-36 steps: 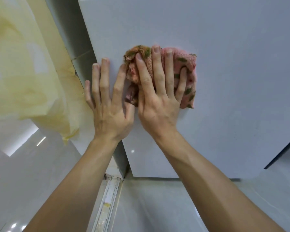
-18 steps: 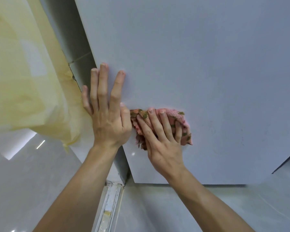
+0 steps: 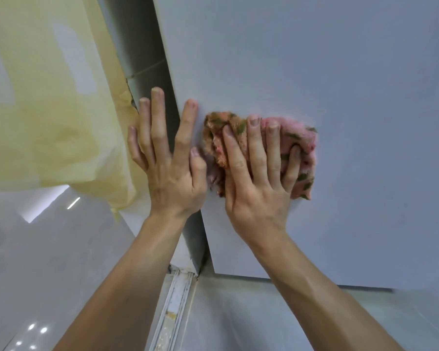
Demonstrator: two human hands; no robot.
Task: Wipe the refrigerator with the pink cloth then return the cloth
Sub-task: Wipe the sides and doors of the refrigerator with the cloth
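- Flat and spread, my right hand (image 3: 259, 173) presses the bunched pink terry cloth with green leaf marks (image 3: 302, 138) against the smooth pale grey front panel of the refrigerator (image 3: 314, 72). The fingers lie straight over it, pinning rather than pinching (the little finger digs in a touch at the cloth's right side).
- My left hand (image 3: 170, 160) is spread too and holds nothing. Its forefinger and thumb rest at the panel's left edge, just beside the cloth, while the other fingers reach past the edge toward the translucent yellow plastic curtain (image 3: 48, 110).
- What changed: a second ago the cloth sat level with my left fingertips. Half a second ago it had dropped below that hand's thumb, and now it is back up alongside the thumb and forefinger. I read this as an up-and-down scrubbing stroke, now rising again.
- For the task: I judge the wiping to be mid-course, working the lower left part of the panel. The wide stretch to the right gives no sign of being done or not. Returning the cloth has not begun, and its place is out of view.
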